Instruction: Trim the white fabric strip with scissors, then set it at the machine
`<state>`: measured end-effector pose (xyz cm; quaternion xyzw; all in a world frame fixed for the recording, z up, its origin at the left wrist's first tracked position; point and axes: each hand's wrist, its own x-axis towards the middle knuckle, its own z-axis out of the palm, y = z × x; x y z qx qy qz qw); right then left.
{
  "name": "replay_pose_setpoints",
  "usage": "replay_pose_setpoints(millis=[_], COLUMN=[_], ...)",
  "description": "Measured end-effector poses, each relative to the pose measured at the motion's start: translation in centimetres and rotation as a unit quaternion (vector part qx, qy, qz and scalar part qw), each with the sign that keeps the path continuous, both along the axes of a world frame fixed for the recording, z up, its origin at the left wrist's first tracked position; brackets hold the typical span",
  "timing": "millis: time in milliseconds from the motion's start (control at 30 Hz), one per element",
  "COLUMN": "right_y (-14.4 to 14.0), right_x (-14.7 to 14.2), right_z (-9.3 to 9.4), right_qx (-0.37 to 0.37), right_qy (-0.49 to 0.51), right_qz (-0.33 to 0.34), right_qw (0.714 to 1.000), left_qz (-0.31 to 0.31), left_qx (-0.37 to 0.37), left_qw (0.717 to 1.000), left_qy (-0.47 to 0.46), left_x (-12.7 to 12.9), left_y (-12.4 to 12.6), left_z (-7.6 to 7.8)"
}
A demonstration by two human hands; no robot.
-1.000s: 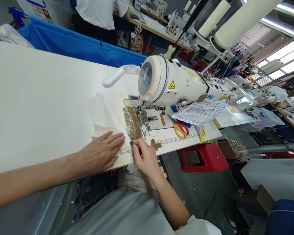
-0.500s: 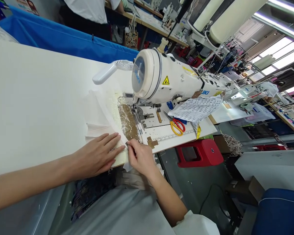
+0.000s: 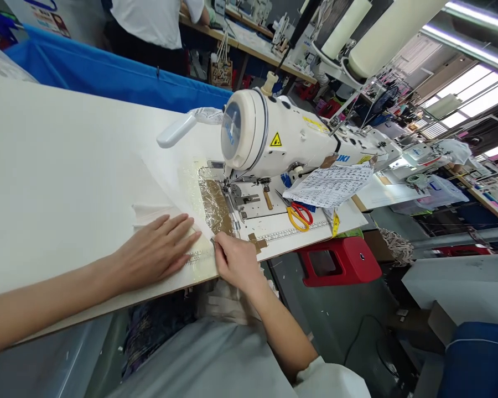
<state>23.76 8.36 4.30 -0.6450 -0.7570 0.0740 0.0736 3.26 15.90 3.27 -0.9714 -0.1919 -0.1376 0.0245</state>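
Spreading wide to the left, the white bench [image 3: 66, 160] lies bare over most of its top, leaving plenty of free room there. At its right end stands the white sewing machine [image 3: 274, 141], with yellow-handled scissors [image 3: 296, 214] and a printed sheet [image 3: 330, 185] beside it near the bench's right edge. Pale fabric [image 3: 166, 188] runs from the needle area back to the near edge. On it the left hand [image 3: 155, 251] rests flat, fingers spread and open. Just beside it at the near edge, the right hand [image 3: 232, 260] pinches the fabric's edge.
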Motion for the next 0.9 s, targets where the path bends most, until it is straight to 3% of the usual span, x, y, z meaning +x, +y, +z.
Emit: replay_pose_setpoints(millis=[333, 667, 900], right_y=[0.9, 1.5, -0.5], right_x=[-0.5, -1.1, 1.1], right_z=[-0.6, -0.8, 0.4], right_qx=[0.011, 0.003, -0.024], right_qy=[0.089, 0.05, 0.007], right_qz=[-0.036, -0.01, 0.021], right_qw=[0.995, 0.999, 0.999], left_qz=[-0.06, -0.06, -0.052], left_qx=[-0.014, 0.015, 0.017], left_qw=[0.998, 0.998, 0.998], left_qy=[0.013, 0.016, 0.019], left_x=[0.1, 0.3, 0.3], left_y=[0.1, 0.0, -0.2], left_z=[-0.3, -0.2, -0.3])
